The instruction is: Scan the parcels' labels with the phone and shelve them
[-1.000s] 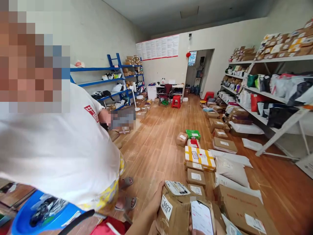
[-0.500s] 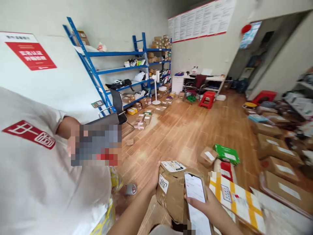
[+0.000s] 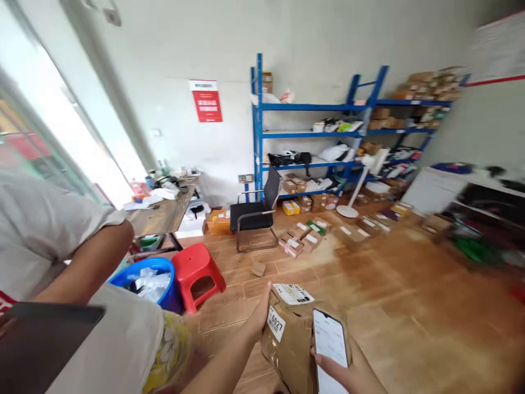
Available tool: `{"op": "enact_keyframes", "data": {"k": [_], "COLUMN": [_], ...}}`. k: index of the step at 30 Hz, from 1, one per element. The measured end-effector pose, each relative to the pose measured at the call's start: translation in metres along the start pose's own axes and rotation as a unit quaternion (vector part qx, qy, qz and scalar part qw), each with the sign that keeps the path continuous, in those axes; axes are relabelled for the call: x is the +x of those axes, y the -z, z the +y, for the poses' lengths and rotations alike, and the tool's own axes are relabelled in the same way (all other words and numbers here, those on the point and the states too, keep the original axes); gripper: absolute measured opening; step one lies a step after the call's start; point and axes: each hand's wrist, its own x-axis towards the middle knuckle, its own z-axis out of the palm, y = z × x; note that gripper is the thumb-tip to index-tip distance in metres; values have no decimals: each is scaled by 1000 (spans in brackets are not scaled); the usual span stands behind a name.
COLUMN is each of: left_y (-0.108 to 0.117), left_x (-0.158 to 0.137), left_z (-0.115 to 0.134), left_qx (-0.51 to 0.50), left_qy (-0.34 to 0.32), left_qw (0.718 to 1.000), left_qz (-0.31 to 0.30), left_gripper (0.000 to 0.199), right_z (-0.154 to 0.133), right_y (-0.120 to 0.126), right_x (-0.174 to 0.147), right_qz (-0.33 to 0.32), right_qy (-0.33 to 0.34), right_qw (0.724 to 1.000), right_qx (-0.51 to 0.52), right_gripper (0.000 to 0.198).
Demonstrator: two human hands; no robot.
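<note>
Low in the middle of the head view is a brown cardboard box (image 3: 293, 342), bearing a printed label on top and a small "6027" sticker on its side. My left hand (image 3: 262, 314) grips the box along its left side, fingers mostly behind it. A smartphone (image 3: 330, 347) with a lit white screen is in my right hand (image 3: 344, 369), thumb across the lower screen. The phone lies right against the box's right side; whether my right fingers also support the box is hidden.
At the left stands a person (image 3: 115, 334) holding a dark flat object (image 3: 53, 339). Beyond are a red stool (image 3: 197, 273), a blue bin (image 3: 170, 282), a cluttered table (image 3: 164, 216) and a black chair (image 3: 256, 216). Blue shelves (image 3: 311, 106) and several parcels (image 3: 309, 238) line the wall.
The view has swung left, bringing the table, bin and stool into sight; the right-hand parcels have left the picture. Box and phone stay in my hands.
</note>
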Motion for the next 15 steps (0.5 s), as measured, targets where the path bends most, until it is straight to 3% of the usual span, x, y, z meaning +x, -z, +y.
{"op": "enact_keyframes", "data": {"k": [4,8,12,15], "left_y": [27,56,96,140], "left_x": [67,114,146,159], "left_z": [74,158,239,296], "left_qx": [-42,-83,-149,-210], "left_qy": [-39,-85,-157,-225], "left_qw": [997,990,968,930], "left_qz": [47,75,125,199], "left_gripper": [87,89,93,88], "right_z": [-19,-48,-81,-112], "right_y": [-8,-37,-90,-152], "right_x": [129,258,387,475], "right_qz": [-60,-144,-242,-360], "right_qy": [-14,-16,-11,-6], "right_qw": [998,989,967,926], "right_qx": [-19,-37,-78,-115], "right_gripper": [54,56,66,67]}}
